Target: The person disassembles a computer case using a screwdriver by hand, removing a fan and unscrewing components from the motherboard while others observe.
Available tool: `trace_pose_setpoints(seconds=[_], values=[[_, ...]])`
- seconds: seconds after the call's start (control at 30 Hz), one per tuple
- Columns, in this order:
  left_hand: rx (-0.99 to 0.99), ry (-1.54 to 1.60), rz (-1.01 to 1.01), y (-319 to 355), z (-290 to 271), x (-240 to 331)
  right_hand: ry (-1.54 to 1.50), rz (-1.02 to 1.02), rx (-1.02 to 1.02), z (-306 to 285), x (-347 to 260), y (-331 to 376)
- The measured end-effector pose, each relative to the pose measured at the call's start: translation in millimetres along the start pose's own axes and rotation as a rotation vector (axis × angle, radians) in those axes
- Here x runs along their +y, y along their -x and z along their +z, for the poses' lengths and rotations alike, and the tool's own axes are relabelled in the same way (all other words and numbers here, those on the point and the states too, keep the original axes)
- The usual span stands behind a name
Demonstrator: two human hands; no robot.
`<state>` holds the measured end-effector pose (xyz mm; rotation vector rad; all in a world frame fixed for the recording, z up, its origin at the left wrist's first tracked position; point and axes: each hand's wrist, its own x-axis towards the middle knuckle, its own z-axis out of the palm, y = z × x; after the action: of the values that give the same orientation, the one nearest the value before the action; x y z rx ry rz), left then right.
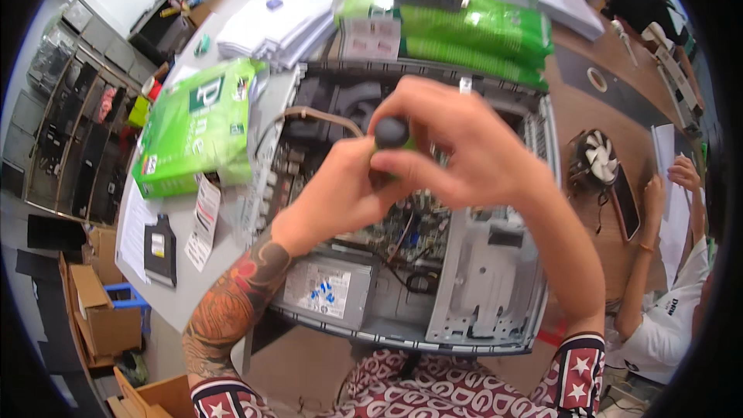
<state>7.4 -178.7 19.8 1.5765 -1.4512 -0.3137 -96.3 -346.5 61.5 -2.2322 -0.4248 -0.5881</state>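
Right hand: its (pixel 468 143) thumb and fingertips are pinched round the dark round end of what looks like a screwdriver (pixel 392 133); the wrist arches in from the right.
Left hand: half curled (pixel 337 190) just beside the handle; whether it grips the shaft or only steadies it I cannot tell – its fingertips are hidden.
Screwdriver: over the middle of the open computer case (pixel 402 313), end toward the camera; its tip is out of sight.
Good turning: best to hold the shaft square to the screw, if that is what it meets, press lightly and let the left hand guide; a slip could scrape the board.
Circuit board: below the hands (pixel 422 224), crowded with parts; loose wires (pixel 398 246) cross it and would be better nudged aside.
In the way: both hands cover the work spot; a pale cable (pixel 317 114) arches in close to the left hand.
Silver box: near corner of the case (pixel 321 271), small blue bits on top – easily knocked.
Table: green packs (pixel 197 128) left and behind; loose fan (pixel 597 156) and phone (pixel 627 201) to the right.
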Motion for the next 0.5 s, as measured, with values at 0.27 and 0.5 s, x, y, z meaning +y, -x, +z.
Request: trace_pose_setpoints(seconds=[0.27, 0.5], values=[[-0.034, 0.095, -0.007, 0, 1, 0, 0.098, -0.030, 0.091, 5, -2, 0], [-0.041, 0.029, -0.053, -4, -3, -1, 0.035, -0.070, 0.091, 9, 7, 0]])
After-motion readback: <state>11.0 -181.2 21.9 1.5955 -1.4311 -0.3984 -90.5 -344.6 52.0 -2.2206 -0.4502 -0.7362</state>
